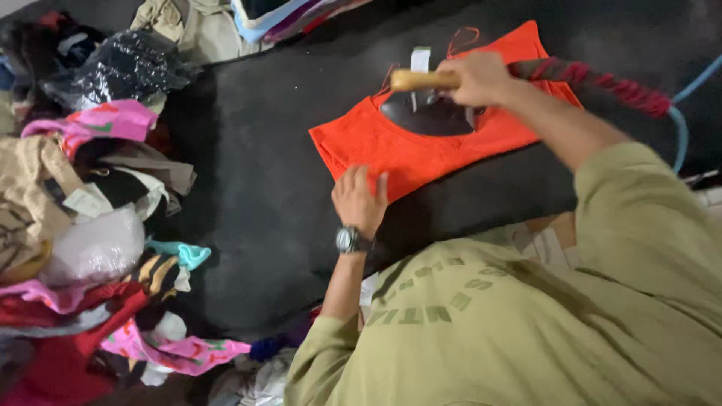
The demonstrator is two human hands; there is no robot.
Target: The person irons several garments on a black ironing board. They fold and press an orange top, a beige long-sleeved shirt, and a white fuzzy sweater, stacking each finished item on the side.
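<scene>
An orange ribbed garment (391, 146) lies flat on a dark padded surface (256, 173). A dark metal iron (432, 114) with a wooden handle (417, 80) rests on the garment's middle. My right hand (481, 77) grips that wooden handle. My left hand (359, 199), with a wristwatch on the wrist, presses its fingers on the garment's near edge. A cord wrapped in red and dark fabric (602, 81) runs from the iron off to the right.
A heap of mixed clothes (83, 225) fills the left side, with clear plastic bags (98, 244) in it. More folded garments (218, 26) lie at the top edge. A light blue cable (681, 128) hangs at the right.
</scene>
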